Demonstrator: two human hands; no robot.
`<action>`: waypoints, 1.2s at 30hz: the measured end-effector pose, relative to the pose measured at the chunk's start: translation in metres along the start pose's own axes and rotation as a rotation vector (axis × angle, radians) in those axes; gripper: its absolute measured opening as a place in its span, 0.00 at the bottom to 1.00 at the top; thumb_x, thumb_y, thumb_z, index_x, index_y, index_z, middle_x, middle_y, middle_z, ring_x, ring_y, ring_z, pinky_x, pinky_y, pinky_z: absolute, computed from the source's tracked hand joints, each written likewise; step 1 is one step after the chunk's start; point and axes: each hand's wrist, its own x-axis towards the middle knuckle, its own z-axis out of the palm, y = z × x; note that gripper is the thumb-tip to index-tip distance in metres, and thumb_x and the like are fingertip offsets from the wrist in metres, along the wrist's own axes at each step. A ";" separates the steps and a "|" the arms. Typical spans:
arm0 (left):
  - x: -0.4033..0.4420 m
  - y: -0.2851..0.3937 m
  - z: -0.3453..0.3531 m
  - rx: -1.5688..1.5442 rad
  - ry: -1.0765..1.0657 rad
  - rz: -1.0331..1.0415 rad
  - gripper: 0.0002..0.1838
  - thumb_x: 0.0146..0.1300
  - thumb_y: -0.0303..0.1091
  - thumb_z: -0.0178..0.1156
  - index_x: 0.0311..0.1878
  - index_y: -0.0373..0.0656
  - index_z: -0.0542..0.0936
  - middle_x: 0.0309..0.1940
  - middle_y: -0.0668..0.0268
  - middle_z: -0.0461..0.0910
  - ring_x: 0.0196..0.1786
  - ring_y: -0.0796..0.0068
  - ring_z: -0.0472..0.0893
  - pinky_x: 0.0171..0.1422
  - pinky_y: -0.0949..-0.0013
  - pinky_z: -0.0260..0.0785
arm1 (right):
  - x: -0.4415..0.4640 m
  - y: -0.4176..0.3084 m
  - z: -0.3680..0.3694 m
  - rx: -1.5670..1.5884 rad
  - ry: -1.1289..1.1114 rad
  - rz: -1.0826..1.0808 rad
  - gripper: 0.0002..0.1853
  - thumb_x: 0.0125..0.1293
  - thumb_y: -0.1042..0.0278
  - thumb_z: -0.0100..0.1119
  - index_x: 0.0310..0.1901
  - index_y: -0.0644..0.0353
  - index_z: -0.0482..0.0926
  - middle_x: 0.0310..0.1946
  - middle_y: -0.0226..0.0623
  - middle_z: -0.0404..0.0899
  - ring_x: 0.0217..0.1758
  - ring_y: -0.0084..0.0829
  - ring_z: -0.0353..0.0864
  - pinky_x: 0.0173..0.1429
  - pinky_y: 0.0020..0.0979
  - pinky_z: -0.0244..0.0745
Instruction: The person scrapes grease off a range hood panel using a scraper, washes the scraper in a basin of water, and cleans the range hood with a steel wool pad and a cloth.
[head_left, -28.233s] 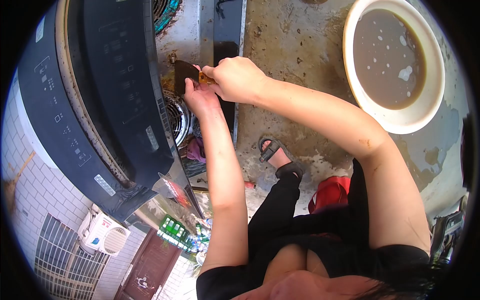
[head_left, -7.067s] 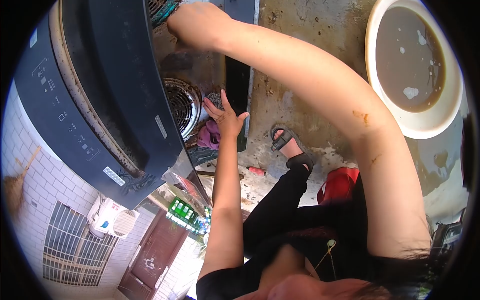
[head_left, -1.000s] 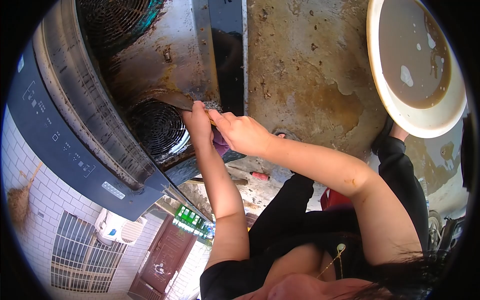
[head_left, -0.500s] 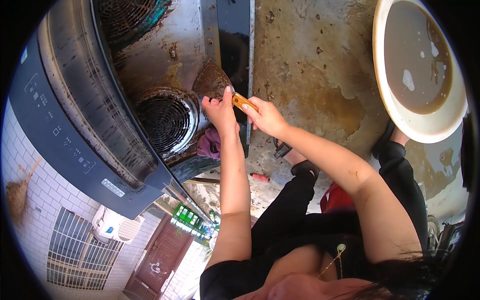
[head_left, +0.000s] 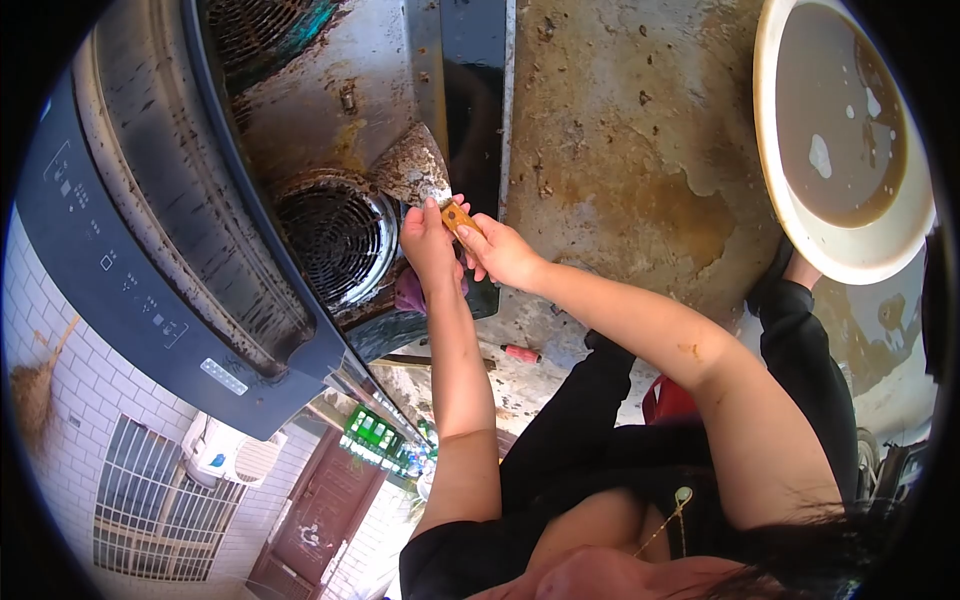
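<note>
Scraper (head_left: 417, 170) grasped by right hand (head_left: 503, 255); left hand (head_left: 430, 245) touching, grip unclear; basin (head_left: 862, 258) holds murky water (head_left: 838, 110).

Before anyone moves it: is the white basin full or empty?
Partly full: the basin holds murky brown liquid, its surface below the rim.

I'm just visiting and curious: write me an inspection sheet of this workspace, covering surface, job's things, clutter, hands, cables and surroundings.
Surface: metal panel, brown-stained around the round grille.
Job's things: scraper with grime on its blade; white basin holding murky water.
Clutter: purple cloth beside the grille; small red cylinder on the floor.
Hands: right hand grips the scraper's handle; left hand is at the blade's base, its exact hold unclear.
Cables: nothing seen.
Surroundings: barred window, brown door, broom.
</note>
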 end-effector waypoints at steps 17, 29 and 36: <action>0.027 0.044 -0.008 -0.161 -0.077 0.145 0.09 0.65 0.32 0.50 0.30 0.38 0.67 0.33 0.48 0.78 0.36 0.62 0.81 0.43 0.66 0.75 | 0.016 -0.049 0.015 -0.395 0.158 -0.179 0.16 0.64 0.54 0.50 0.34 0.62 0.69 0.18 0.38 0.74 0.15 0.29 0.75 0.23 0.30 0.70; 0.027 0.021 0.002 -0.388 -0.188 0.064 0.07 0.64 0.33 0.51 0.35 0.38 0.70 0.38 0.51 0.77 0.44 0.61 0.77 0.52 0.63 0.70 | 0.009 -0.045 -0.007 -0.646 0.304 -0.313 0.16 0.59 0.54 0.52 0.33 0.60 0.68 0.23 0.49 0.76 0.30 0.50 0.77 0.35 0.46 0.71; 0.035 0.039 0.009 -0.472 -0.170 0.122 0.08 0.65 0.33 0.51 0.36 0.38 0.70 0.40 0.50 0.76 0.46 0.60 0.77 0.53 0.62 0.70 | 0.012 -0.080 -0.015 -0.731 0.261 -0.453 0.17 0.59 0.52 0.53 0.31 0.61 0.71 0.20 0.48 0.75 0.27 0.50 0.76 0.33 0.44 0.70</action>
